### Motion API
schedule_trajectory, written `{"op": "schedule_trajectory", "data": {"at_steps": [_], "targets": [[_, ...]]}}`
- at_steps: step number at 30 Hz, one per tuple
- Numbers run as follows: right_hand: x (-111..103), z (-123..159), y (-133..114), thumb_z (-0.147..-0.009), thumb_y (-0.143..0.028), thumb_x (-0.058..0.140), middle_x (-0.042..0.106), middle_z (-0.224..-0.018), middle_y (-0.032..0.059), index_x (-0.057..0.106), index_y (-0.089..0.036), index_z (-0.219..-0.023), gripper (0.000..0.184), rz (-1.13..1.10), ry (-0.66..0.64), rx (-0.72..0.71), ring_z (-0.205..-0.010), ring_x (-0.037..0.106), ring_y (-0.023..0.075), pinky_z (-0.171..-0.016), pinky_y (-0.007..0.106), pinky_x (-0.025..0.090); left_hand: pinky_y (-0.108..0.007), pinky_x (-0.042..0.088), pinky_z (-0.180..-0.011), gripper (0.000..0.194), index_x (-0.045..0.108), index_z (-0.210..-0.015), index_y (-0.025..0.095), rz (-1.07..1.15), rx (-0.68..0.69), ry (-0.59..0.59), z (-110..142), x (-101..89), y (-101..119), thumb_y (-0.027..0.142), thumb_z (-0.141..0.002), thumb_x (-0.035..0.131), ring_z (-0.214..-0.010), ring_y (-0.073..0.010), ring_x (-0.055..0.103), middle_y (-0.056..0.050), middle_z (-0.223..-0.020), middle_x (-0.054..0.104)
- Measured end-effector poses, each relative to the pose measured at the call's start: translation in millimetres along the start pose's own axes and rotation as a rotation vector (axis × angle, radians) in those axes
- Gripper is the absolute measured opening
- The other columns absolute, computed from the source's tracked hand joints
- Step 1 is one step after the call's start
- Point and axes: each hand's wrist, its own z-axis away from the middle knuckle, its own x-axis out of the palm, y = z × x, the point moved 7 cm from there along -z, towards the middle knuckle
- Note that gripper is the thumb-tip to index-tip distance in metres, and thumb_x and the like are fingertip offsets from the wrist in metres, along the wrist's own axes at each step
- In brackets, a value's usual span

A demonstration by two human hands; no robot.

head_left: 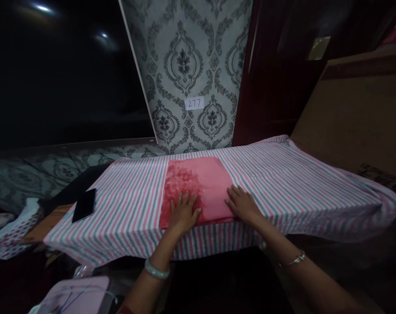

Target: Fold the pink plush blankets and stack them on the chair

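Observation:
A folded pink cloth [214,176] lies flat on a table spread with a striped cloth [129,192]. Its left part carries darker red blotches, while the right part is plain pink. My left hand [184,212] rests palm down on the blotched part near the front edge, fingers spread. At the cloth's right edge lies my right hand [243,203], also flat with its fingers apart, the fingertips touching the pink fabric. Neither hand grips anything. What kind of cloth it is, I cannot tell.
A dark phone [84,205] lies on the table's left end. Behind stand a large black screen [63,74] and a patterned wall with a paper label [194,103] reading 277. A cardboard box [358,109] rises at the right. A pink stool-like seat [76,296] is at lower left.

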Motion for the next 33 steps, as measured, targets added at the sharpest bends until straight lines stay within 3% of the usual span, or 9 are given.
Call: {"op": "schedule_trajectory", "data": {"at_steps": [5,7,10,13,16,22,25,29,33], "targets": [[-41,-51,-80,-0.101,-0.028,0.036,0.025,-0.164,0.0129,0.034,-0.015,-0.156,0.057,-0.097,0.040,-0.183,-0.150,0.024,0.0275,-0.119,0.049,0.024,-0.042,0.031,-0.120,0.051,0.046,-0.148,0.013,0.071,-0.036,0.093,-52,-54.6,-19,0.026,-0.101,0.032,-0.147,-0.0231,0.037,-0.016,-0.157,0.042],[-41,-74,-114,-0.101,-0.027,0.035,0.022,-0.165,0.0108,0.031,-0.017,-0.158,0.058,-0.130,0.025,-0.224,-0.151,0.022,0.0272,-0.120,0.051,0.023,-0.047,0.027,-0.121,0.055,0.038,-0.153,0.014,0.023,-0.113,0.120,-75,-63.7,-29,0.023,-0.099,0.033,-0.151,-0.0249,0.028,-0.015,-0.162,0.033],[-24,-99,-142,-0.102,-0.026,0.032,0.021,-0.165,0.0080,0.029,-0.020,-0.159,0.057,-0.132,0.012,-0.243,-0.152,0.019,0.0278,-0.119,0.056,0.021,-0.061,0.023,-0.120,0.058,0.032,-0.157,0.020,-0.062,-0.177,0.088,-97,-48.9,-42,0.028,-0.099,0.035,-0.154,-0.0296,0.017,-0.010,-0.166,0.022],[1,-111,-140,-0.103,-0.030,0.032,0.024,-0.165,0.0059,0.035,-0.021,-0.156,0.054,-0.097,0.028,-0.254,-0.152,0.017,0.0279,-0.120,0.058,0.015,-0.067,0.024,-0.116,0.057,0.032,-0.157,0.025,-0.109,-0.178,0.088,-105,-22.6,-51,0.034,-0.100,0.031,-0.154,-0.0320,0.015,-0.007,-0.167,0.020],[15,-115,-112,-0.104,-0.041,0.033,0.024,-0.165,0.0061,0.036,-0.023,-0.156,0.055,-0.059,0.074,-0.210,-0.152,0.015,0.0286,-0.121,0.057,0.012,-0.068,0.025,-0.116,0.058,0.031,-0.157,0.024,-0.119,-0.163,0.112,-106,-7.8,-57,0.036,-0.101,0.029,-0.154,-0.0324,0.014,-0.006,-0.168,0.019],[19,-120,-24,-0.104,-0.042,0.030,0.013,-0.167,0.0053,0.024,-0.025,-0.160,0.059,-0.024,0.014,0.065,-0.153,0.015,0.0289,-0.117,0.057,0.023,-0.067,0.025,-0.116,0.059,0.030,-0.158,0.024,-0.125,-0.155,0.106,-111,-7.4,-58,0.038,-0.100,0.028,-0.154,-0.0326,0.016,-0.007,-0.167,0.019],[15,-121,-1,-0.104,-0.042,0.029,0.015,-0.167,0.0042,0.023,-0.026,-0.160,0.058,-0.043,-0.062,0.122,-0.151,0.019,0.0297,-0.116,0.057,0.026,-0.068,0.026,-0.115,0.060,0.029,-0.158,0.024,-0.120,-0.156,0.098,-112,-7.2,-58,0.037,-0.100,0.029,-0.154,-0.0338,0.016,-0.008,-0.167,0.019],[-11,-131,-16,-0.103,-0.033,0.029,0.022,-0.165,0.0105,0.030,-0.017,-0.158,0.057,-0.012,-0.023,0.125,-0.151,0.020,0.0307,-0.117,0.056,0.024,-0.068,0.025,-0.116,0.060,0.030,-0.158,0.024,-0.102,-0.156,0.105,-109,-6.4,-57,0.037,-0.099,0.030,-0.154,-0.0341,0.016,-0.007,-0.167,0.020],[-29,-151,-83,-0.102,-0.026,0.029,0.022,-0.165,0.0116,0.030,-0.015,-0.158,0.057,-0.049,0.028,-0.094,-0.152,0.018,0.0270,-0.120,0.052,0.019,-0.068,0.023,-0.116,0.059,0.032,-0.157,0.025,-0.067,-0.184,0.096,-113,-14.8,-61,0.036,-0.099,0.032,-0.153,-0.0336,0.018,-0.008,-0.167,0.022]]}}
